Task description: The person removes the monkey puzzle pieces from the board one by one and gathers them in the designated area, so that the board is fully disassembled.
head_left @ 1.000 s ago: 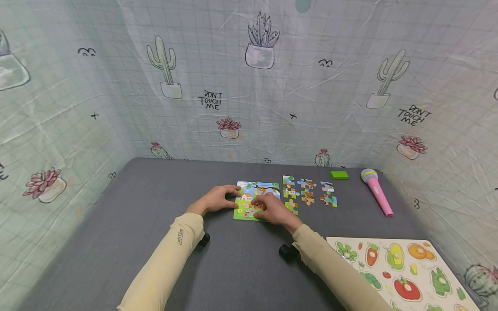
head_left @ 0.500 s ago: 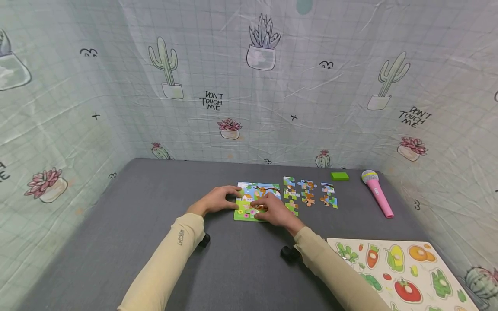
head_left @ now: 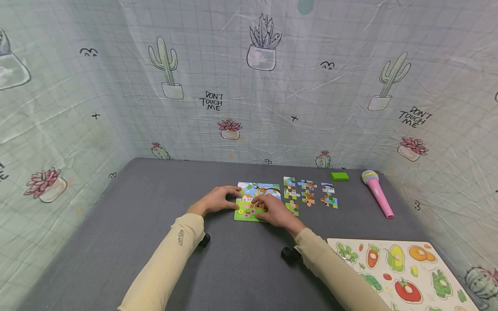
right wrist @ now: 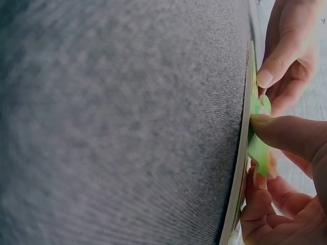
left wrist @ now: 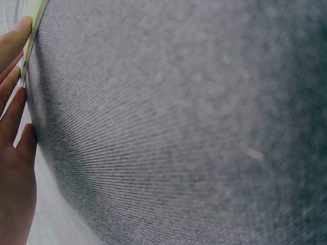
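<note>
A jigsaw puzzle board (head_left: 249,188) with a house, a branch and flowers on it lies on the grey table in the head view. At its left edge my left hand (head_left: 215,199) rests its thumb and fingertips, which also show along the edge in the left wrist view. My right hand (head_left: 274,211) is over the lower right part of the board. In the right wrist view its thumb and fingers pinch a green puzzle piece (right wrist: 260,158), tilted against the board's face. The right hand covers part of the picture in the head view.
Several loose puzzle pieces (head_left: 289,193) lie just right of the board. Beyond them are a green block (head_left: 339,176) and a pink toy microphone (head_left: 379,196). A white vegetable board (head_left: 383,263) lies front right, partly under the right sleeve. A printed curtain (head_left: 256,108) encloses the table.
The right thumb and fingers have shifted very slightly over the board. The left hand and the loose pieces stay where they were.
</note>
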{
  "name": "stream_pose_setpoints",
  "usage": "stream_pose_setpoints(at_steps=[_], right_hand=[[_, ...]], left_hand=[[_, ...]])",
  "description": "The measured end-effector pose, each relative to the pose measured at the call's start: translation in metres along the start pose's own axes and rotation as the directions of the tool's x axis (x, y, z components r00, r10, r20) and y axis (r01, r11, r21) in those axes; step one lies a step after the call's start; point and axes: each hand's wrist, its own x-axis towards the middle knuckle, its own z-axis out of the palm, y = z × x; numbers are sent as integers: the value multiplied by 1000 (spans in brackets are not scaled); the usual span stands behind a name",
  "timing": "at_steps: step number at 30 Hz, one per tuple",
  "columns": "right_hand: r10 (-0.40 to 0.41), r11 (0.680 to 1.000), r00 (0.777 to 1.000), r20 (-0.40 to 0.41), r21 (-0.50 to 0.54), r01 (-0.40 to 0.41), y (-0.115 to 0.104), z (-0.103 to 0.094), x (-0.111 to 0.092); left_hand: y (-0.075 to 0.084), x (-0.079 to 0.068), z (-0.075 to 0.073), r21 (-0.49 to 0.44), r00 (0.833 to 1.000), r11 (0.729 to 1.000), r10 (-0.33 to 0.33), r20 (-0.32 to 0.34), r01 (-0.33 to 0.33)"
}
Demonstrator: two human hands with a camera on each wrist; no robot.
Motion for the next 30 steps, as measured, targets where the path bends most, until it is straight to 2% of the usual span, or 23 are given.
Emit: stream_pose_setpoints(at_steps=[6, 12, 18, 21, 25, 30], right_hand=[[-4, 1000, 1000, 9, -30, 4, 0, -1, 0], [-9, 1000, 1000, -26, 19, 10, 0, 1, 1], [-64, 998, 997, -36, 14, 65, 2, -1, 1], [-68, 996, 997, -30, 59, 69, 2, -5, 1], [-24, 987, 1000, -1, 159, 24, 2, -10, -2], [66, 960, 997, 44, 269, -75, 6, -19, -10]], left_hand=[[-1, 1, 1, 3, 1000, 1000, 3, -1, -3], [-2, 1, 1, -3, 1000, 1000, 5, -6, -5], [-2, 1, 1, -10, 1000, 1000, 12, -4, -12], [-2, 1, 0, -8, 1000, 1000, 15, 0, -15], [-2, 1, 0, -3, 1000, 1000, 13, 5, -13], [-3, 0, 0, -6, 1000, 1000, 6, 12, -6]])
